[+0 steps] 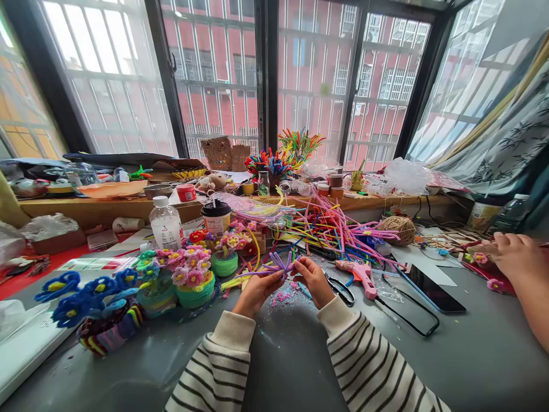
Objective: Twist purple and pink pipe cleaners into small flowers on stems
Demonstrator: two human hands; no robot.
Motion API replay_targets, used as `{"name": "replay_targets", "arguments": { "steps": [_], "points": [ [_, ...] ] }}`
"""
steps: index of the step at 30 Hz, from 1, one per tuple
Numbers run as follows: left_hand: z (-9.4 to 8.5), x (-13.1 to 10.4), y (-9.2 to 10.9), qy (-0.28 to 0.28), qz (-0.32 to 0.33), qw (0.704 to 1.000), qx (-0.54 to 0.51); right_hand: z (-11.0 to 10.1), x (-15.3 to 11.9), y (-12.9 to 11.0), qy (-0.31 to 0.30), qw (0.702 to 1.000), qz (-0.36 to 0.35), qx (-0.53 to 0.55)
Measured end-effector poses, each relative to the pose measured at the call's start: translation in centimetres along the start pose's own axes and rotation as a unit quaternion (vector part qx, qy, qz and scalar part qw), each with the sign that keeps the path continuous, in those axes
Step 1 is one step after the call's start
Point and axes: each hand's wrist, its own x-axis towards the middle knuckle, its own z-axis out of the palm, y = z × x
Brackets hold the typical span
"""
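Both of my hands meet over the grey table, around a small bundle of purple pipe cleaners [281,263] whose ends fan out upward. My left hand [262,290] pinches the bundle from below and the left. From the other side, my right hand [314,279] has thumb and fingertips closed on its right edge. Pink and blue fluff clippings [281,297] lie on the table just beneath. Close to my right wrist are black-handled scissors [343,290], partly hidden, and a pink hot glue gun [363,277].
Finished pipe cleaner flower pots [195,292] stand at the left, with blue flowers [75,303] nearest. Loose pipe cleaners [338,229] heap up behind my hands. A phone [433,289] lies to the right, and another person's hand [517,257] rests at the right edge. A cup [217,217] and bottle [166,223] stand back left.
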Motion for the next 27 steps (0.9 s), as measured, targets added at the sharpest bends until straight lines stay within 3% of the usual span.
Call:
{"name": "replay_targets", "arguments": {
  "steps": [3,8,13,27],
  "points": [
    [0.01,0.04,-0.06,0.001,0.013,1.0,-0.002,0.0,0.0,0.09,-0.006,1.0,-0.013,-0.009],
    [-0.12,0.26,-0.25,0.024,0.039,0.999,-0.008,-0.18,-0.19,0.0,-0.021,0.99,-0.06,-0.125],
    [-0.27,0.34,-0.41,0.034,0.055,0.998,0.0,-0.08,-0.39,0.0,-0.056,0.98,-0.051,-0.182],
    [-0.46,0.5,-0.6,0.048,0.065,0.997,0.0,0.48,0.38,0.85,-0.021,0.995,-0.032,-0.097]
  ]
}}
